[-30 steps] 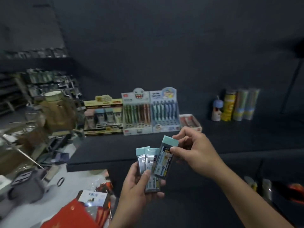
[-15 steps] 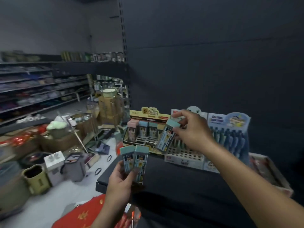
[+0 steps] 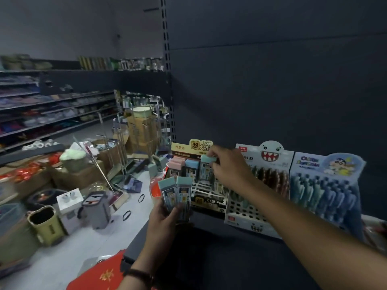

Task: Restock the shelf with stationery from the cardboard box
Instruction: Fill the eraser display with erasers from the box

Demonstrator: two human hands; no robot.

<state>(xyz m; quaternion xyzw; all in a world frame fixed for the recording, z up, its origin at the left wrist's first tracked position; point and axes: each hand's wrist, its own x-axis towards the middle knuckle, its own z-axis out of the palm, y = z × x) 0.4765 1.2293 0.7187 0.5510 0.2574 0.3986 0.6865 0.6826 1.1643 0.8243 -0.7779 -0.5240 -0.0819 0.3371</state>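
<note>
Our right hand (image 3: 229,166) pinches the top of a slim teal-capped stationery pack (image 3: 206,167) between thumb and fingertips. It holds the pack upright in the far row of the yellow-and-black cardboard display tray (image 3: 206,200). The pack stands just right of a blue-capped pack (image 3: 192,165) and some pink-capped packs (image 3: 178,163). We cannot tell whether it is fully seated in its slot.

Our left hand (image 3: 165,216) hangs in front of the tray, with its fingers and thumb clamped on two more teal-capped packs (image 3: 177,192), fanned side by side.

The tray sits at the left end of the dark metal shelf (image 3: 219,260). To its right stand a white shark-faced pen display (image 3: 266,155) and a blue cartoon pen display (image 3: 326,164).

We judge the restocking to be well begun but far from done. The far row is filling, yet the white grid of slots nearer to us looks mostly bare. One pack is going in and two are waiting in our left hand. Once the right hand lets go, those two should follow into neighbouring slots.

Several brown cardboard boxes (image 3: 77,176) stand on the floor to the left. We cannot say which one supplies the stock, or how much remains in it.
</note>
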